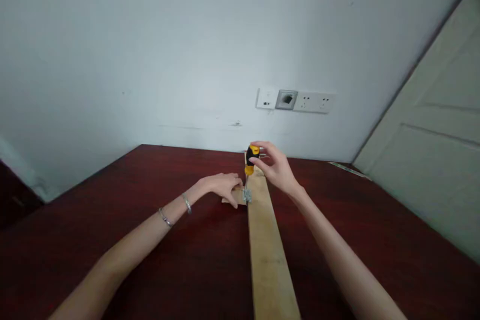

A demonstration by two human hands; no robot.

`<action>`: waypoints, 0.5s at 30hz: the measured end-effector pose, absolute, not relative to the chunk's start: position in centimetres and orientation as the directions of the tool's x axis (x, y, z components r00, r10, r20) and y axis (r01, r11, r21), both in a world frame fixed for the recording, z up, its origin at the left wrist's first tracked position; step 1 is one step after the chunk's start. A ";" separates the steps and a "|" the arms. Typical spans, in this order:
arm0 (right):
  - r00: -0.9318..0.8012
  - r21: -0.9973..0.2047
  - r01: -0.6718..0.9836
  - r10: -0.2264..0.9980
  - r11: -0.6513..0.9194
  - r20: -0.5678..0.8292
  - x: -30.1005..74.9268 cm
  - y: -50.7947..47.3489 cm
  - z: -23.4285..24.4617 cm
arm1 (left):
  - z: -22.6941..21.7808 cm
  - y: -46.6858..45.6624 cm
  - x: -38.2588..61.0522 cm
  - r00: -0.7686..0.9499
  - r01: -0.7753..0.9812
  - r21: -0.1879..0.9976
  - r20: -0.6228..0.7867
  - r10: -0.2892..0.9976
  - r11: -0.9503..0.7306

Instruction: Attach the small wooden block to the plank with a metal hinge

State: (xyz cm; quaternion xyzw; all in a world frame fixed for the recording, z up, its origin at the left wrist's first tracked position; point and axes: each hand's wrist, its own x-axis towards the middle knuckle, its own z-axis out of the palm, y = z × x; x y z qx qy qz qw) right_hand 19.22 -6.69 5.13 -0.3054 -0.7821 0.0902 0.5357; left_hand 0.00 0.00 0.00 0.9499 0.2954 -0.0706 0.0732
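A stubby yellow-and-black screwdriver [252, 159] stands nearly upright, pinched by the thumb and fingers of my right hand [276, 167]. Its shaft points down at a metal hinge [247, 195] that spans the seam between two pieces of wood. On the right of the seam lies a long wooden plank [268, 250] running toward me. The short wooden block [237, 197] on the left is gripped by my left hand [226, 186], thumb on the near side and fingers over the top. The screwdriver's tip and any screw under it are too small to make out.
The pieces lie on a dark red-brown tabletop [180, 270] against a white wall [180, 50]. Wall sockets [314, 102] sit above the back edge. A pale panelled door [435, 125] stands at the right, and a thin flat strip [350, 170] lies near the back right edge.
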 end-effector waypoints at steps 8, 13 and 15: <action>-0.230 -0.567 0.321 0.643 0.759 0.730 19.0 -6.8 4.5 | 0.2 -0.1 0.0 0.810 0.581 0.114 -0.182 0.558 -0.806; -0.164 -0.543 0.313 0.608 0.779 0.777 18.5 -5.9 3.5 | 0.1 0.1 0.0 0.807 0.583 0.121 -0.192 0.558 -0.803; -0.089 -0.514 0.346 0.573 0.785 0.815 18.0 -5.8 3.1 | 0.1 0.1 0.0 0.807 0.586 0.129 -0.189 0.560 -0.800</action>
